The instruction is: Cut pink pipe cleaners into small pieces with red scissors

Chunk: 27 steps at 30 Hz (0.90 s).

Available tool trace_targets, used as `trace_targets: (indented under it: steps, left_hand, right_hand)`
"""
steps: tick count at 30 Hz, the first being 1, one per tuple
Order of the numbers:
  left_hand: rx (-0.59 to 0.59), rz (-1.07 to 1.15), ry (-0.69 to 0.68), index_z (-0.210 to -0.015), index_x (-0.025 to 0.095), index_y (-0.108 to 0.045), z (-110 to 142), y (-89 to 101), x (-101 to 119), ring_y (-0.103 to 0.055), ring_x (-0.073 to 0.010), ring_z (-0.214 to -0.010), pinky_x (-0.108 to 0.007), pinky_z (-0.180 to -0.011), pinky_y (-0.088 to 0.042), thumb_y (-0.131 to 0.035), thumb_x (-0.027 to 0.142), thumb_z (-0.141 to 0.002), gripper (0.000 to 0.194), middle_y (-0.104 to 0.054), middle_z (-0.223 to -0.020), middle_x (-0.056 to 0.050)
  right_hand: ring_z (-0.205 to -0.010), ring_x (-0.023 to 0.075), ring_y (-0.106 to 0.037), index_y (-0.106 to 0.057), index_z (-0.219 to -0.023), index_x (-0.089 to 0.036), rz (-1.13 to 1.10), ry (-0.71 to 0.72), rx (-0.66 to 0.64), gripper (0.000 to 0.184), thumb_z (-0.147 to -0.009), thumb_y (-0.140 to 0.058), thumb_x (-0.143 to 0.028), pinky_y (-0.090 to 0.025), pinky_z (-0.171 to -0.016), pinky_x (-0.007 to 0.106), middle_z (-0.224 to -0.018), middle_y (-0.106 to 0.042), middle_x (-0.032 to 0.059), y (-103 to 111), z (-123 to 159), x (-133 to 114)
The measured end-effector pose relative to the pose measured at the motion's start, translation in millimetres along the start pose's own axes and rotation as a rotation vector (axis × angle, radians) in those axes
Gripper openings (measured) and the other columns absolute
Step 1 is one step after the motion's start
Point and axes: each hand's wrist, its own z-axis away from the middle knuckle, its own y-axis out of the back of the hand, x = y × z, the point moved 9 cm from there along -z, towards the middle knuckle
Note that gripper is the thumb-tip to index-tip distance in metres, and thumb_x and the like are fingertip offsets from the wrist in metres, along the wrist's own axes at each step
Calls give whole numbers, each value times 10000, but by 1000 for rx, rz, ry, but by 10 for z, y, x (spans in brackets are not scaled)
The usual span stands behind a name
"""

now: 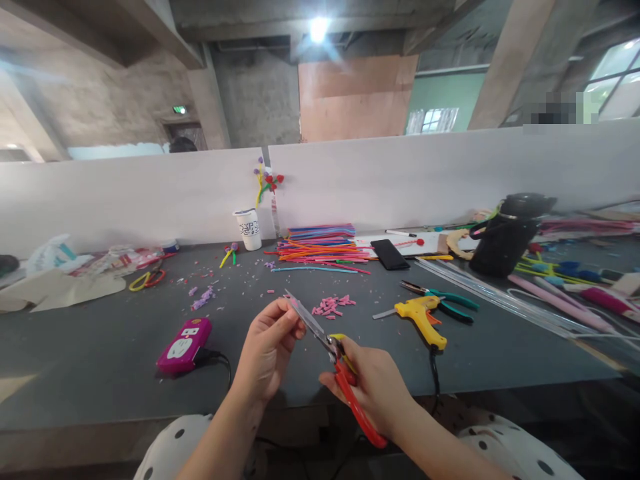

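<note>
My right hand (373,380) is wrapped around the handles of a pair of scissors (311,321), one handle red and the other yellow. Their blades point up and left, to the fingertips of my left hand (270,340). Thumb and fingers of that hand are pinched together on a short pink pipe cleaner piece (294,302), mostly hidden behind the blades and fingers. On the grey table just beyond the scissors lies a small pile of cut pink pieces (333,307).
Bundled pipe cleaners (317,247) lie at the back beside a phone (390,255) and a paper cup (249,230). To the right are a yellow glue gun (423,320), pliers (455,307) and a black jug (507,237). A magenta box (185,345) with a cable sits left.
</note>
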Motion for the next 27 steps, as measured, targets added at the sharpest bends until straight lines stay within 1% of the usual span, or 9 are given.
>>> trace_targets:
  steps: [5,7,10,14,19,27]
  left_hand:
    - [11,24,-20,-729,140,-608,-2,33,-3,-462,-37,-532,-122,-529,-391,-592,136,-732,17,-512,-602,34]
    - [22,45,-19,-743,143,-614,-1,46,-9,-467,-32,-532,-118,-526,-396,-609,135,-719,25,-520,-624,33]
    - [35,75,-12,-748,147,-618,-2,54,-20,-474,-29,-531,-114,-520,-403,-624,140,-706,43,-531,-647,32]
    - [17,79,-20,-738,148,-623,-7,38,-17,-477,-33,-520,-113,-516,-410,-630,138,-702,38,-530,-605,32]
    - [-5,93,-11,-743,147,-629,-17,34,-26,-487,-32,-523,-107,-518,-413,-625,134,-708,37,-536,-595,29]
    - [43,97,10,-726,142,-634,-30,87,-33,-475,-37,-495,-116,-477,-404,-675,167,-657,83,-538,-570,28]
  right_hand:
    - [-498,144,-533,-429,-748,-215,-13,0,28,247,-748,-499,-451,-262,-467,222,-536,-555,-36,23,5,-26]
    - [-500,147,-536,-435,-766,-213,-7,8,32,248,-748,-501,-452,-265,-469,222,-535,-557,-35,27,9,-42]
    - [-507,155,-545,-423,-742,-214,33,8,45,259,-746,-500,-462,-265,-470,228,-533,-563,-28,36,22,-49]
    - [-510,162,-551,-414,-724,-216,83,-2,73,284,-749,-489,-489,-266,-472,234,-543,-570,-21,65,39,-43]
    - [-506,154,-550,-408,-719,-219,51,2,55,281,-754,-491,-486,-266,-466,229,-549,-571,-28,73,33,-51]
    - [-496,150,-556,-412,-703,-218,53,-2,57,287,-741,-505,-487,-257,-463,228,-550,-579,-28,93,31,-63]
